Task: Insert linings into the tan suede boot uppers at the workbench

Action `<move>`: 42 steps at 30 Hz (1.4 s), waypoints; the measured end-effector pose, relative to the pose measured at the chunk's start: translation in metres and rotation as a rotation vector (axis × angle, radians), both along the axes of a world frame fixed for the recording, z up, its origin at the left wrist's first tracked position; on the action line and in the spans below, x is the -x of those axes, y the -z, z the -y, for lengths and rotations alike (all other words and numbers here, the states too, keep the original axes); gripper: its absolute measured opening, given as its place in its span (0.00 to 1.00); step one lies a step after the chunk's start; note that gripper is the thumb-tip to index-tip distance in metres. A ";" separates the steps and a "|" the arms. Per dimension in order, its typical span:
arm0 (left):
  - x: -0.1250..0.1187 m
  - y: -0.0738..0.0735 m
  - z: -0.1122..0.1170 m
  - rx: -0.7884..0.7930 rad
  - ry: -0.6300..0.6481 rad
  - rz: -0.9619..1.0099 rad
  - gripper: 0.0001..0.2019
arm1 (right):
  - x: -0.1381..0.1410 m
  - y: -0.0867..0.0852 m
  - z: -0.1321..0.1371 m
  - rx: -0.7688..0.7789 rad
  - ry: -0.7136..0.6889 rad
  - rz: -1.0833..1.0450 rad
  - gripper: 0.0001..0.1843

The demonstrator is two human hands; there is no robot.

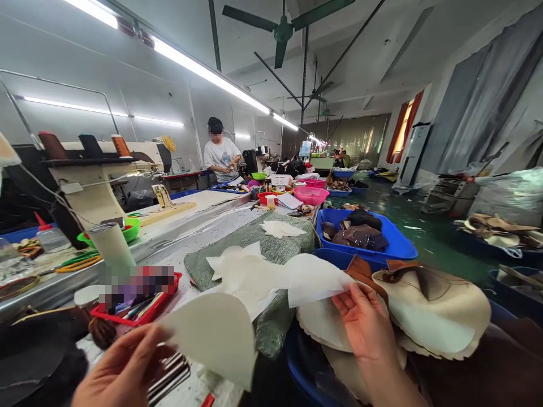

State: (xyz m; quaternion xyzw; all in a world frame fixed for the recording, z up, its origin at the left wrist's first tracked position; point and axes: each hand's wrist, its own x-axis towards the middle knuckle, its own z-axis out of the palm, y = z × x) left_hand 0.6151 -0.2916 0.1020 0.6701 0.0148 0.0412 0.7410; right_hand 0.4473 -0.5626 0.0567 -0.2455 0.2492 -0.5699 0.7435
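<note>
Right then, both hands were busy. The left hand point(123, 367) pinched a rounded white piece point(216, 333) by its lower edge, low over the near end of the desk point(199, 226). The right hand point(365, 328) gripped a second white piece point(314, 280) between thumb and fingers, held up above the tan stack point(432, 311) in the near blue bin point(335, 259). Between the hands, a loose heap of white pieces point(244, 271) lay on the green cloth point(280, 249), with one more white cutout point(280, 228) farther back on that cloth. By the look of it, the work was somewhere in the middle: several pieces sat on the cloth, two were in hand, and a thick tan stack lay in the bin. A red tray point(139, 316) stood just beside the left hand, and a co-worker point(220, 155) stood well apart at the far end.
</note>
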 end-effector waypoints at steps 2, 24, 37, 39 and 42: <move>0.013 0.000 0.032 0.027 0.215 -0.150 0.24 | -0.006 -0.010 -0.003 0.076 0.072 0.003 0.17; 0.040 0.041 0.098 -0.675 0.317 1.548 0.08 | -0.020 -0.003 -0.035 -0.016 -0.517 0.059 0.30; 0.026 0.025 0.042 -0.734 0.047 1.302 0.05 | -0.019 0.011 -0.045 0.936 -0.480 -0.717 0.08; 0.008 0.025 0.013 -0.708 -0.007 1.159 0.06 | -0.009 0.008 -0.024 1.135 -0.303 -0.811 0.09; -0.020 0.025 -0.040 -0.533 -0.231 0.693 0.11 | 0.006 0.001 0.010 1.230 0.015 -0.860 0.09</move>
